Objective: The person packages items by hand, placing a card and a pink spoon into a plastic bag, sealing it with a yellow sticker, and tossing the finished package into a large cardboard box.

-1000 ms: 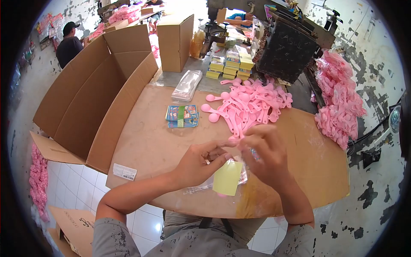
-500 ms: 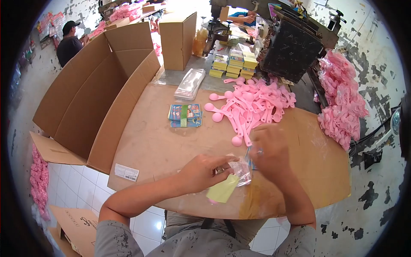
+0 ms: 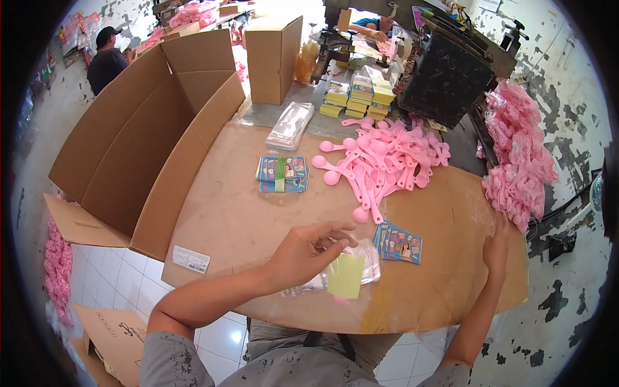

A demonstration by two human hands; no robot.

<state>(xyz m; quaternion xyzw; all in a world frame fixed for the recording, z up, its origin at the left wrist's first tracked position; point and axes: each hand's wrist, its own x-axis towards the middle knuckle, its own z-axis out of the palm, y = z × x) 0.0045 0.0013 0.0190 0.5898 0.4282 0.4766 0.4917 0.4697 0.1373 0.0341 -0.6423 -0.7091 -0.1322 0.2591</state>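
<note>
My left hand (image 3: 313, 255) pinches the top of a clear plastic bag with a plain yellow card (image 3: 345, 276) showing in it; a bit of pink peeks out below the card. Under it lie more clear plastic bags (image 3: 371, 261) on the cardboard-covered table. A fanned set of blue printed cards (image 3: 401, 244) lies just right of these bags. Far to the right, my right hand (image 3: 496, 248) stretches its fingers toward the heap of bagged pink items (image 3: 516, 174) at the table edge; nothing shows in it.
Loose pink measuring spoons (image 3: 380, 158) lie piled mid-table. Near them are a banded blue card stack (image 3: 282, 174), a stack of clear bags (image 3: 290, 126) and yellow-edged card stacks (image 3: 361, 93). A large open carton (image 3: 187, 161) stands left. A black machine box (image 3: 445, 77) stands behind; two people work beyond.
My right hand has moved from the blue cards out to the right table edge, uncovering the cards. The yellow card in my left hand has swung more upright and slightly right.
</note>
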